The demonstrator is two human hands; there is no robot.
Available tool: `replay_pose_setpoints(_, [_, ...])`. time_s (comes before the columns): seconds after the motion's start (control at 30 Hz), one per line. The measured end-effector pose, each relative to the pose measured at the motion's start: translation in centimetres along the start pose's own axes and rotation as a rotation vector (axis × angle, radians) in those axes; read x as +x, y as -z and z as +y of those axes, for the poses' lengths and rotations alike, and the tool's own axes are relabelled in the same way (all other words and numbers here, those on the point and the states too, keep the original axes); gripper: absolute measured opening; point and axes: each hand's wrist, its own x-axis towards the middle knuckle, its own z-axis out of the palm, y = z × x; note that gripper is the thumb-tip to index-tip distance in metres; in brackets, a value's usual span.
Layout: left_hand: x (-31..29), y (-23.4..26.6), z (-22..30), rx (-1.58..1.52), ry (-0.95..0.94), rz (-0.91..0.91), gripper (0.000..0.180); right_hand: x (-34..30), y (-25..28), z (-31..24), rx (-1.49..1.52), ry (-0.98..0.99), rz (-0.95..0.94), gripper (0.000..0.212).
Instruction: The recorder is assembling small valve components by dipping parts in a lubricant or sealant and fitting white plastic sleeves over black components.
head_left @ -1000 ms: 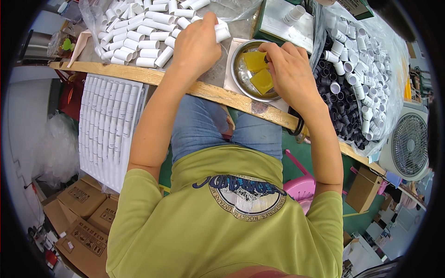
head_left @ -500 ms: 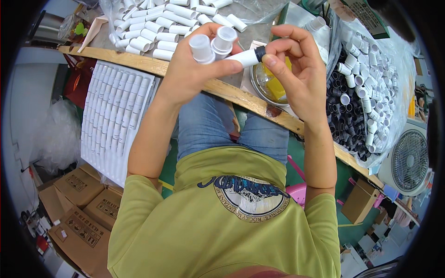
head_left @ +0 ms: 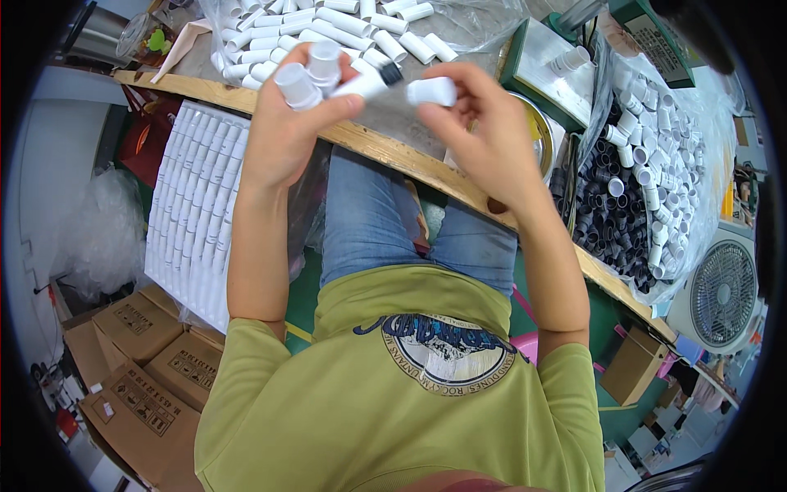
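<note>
My left hand is closed around several small white tubes. Two stand upright with translucent rims toward me, a white tube and another white tube beside it. Pinched under my thumb, a white tube with a black collar points to the right; it is a little blurred. A short gap to its right, my right hand holds a white cap between thumb and fingers. The cap's end faces the black collar without touching it.
Loose white tubes lie across the bench beyond my hands. A tray of white tubes stands at left. At right are piled black collars and white caps, a round tin, a machine and a fan.
My right hand has left the black collar and now holds a white cap. My left hand has shifted left with its tubes. The round tin is less covered by my right hand.
</note>
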Motion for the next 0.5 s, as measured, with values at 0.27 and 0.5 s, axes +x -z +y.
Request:
replay_pose_setpoints(0.27, [-0.5, -5.5, -0.7, 0.162, 0.132, -0.479, 0.041, -5.3, 4.2, 1.3, 0.018, 0.144, 0.003, 0.039])
replay_pose_setpoints(0.5, [4.6, -13.3, -2.1, 0.178, -0.076, -0.479, 0.037, -4.1, 9.7, 4.0, -0.385, -0.147, 0.234, 0.023])
